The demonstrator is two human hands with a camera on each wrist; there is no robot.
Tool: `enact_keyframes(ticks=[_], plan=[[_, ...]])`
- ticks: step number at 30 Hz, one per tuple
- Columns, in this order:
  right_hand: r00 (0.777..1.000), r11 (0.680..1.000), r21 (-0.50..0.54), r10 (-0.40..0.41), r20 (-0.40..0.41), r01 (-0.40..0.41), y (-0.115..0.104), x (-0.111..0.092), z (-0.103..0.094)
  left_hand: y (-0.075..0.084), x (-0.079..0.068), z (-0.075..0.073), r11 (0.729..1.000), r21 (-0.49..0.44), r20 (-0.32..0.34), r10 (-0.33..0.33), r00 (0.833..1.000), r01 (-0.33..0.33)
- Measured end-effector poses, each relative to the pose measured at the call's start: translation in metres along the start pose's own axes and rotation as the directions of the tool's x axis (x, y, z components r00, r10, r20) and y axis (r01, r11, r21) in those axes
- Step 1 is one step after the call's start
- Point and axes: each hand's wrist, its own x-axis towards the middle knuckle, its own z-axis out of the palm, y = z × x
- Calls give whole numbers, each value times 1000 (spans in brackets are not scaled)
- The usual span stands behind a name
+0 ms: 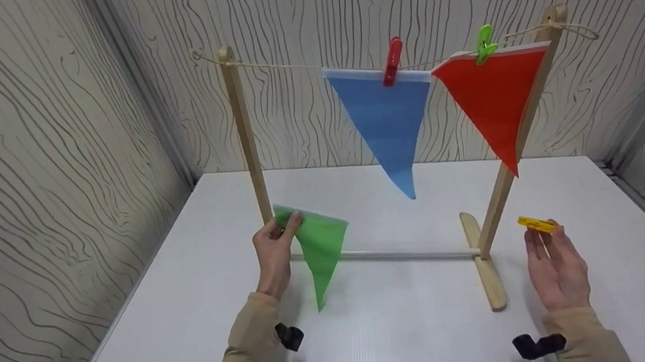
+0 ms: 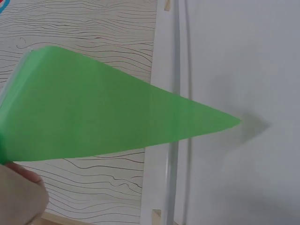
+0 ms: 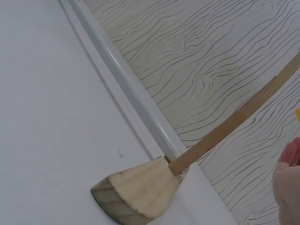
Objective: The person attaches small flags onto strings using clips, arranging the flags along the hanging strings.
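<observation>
My left hand [image 1: 275,254] pinches the top edge of a green triangular flag [image 1: 322,238], whose tip hangs down in front of the left post. In the left wrist view the green flag [image 2: 93,108] spreads across the picture, with part of the hand [image 2: 21,192] below its top edge. On the right, my right hand [image 1: 559,269] holds a yellow clothespin [image 1: 536,224] between thumb and fingers, beside the right post. Only the fingers and a sliver of yellow show at the right wrist view's edge.
A string [image 1: 279,65] runs between two wooden posts [image 1: 244,124]. A red clothespin [image 1: 392,61] holds a blue flag [image 1: 389,118] on it, a green clothespin [image 1: 484,45] a red flag [image 1: 497,98]. A white rod [image 1: 409,253] joins the posts low down, above a wooden foot [image 1: 491,283].
</observation>
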Motion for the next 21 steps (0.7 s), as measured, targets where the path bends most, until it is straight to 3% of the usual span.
enact_keyframes(ticks=[6, 13, 21], plan=[[999, 999, 28, -18, 42, 17, 4, 1, 11, 15, -3, 2, 997, -75, -35, 17, 999, -19], [999, 1000, -4, -22, 41, 22, 8, 0, 25, 30, -6, 8, 995, -94, -91, 25, 996, -33], [998, 981, 193, 19, 55, -29, 14, -2, 38, 47, -5, 13, 987, -162, -103, 0, 995, -17]])
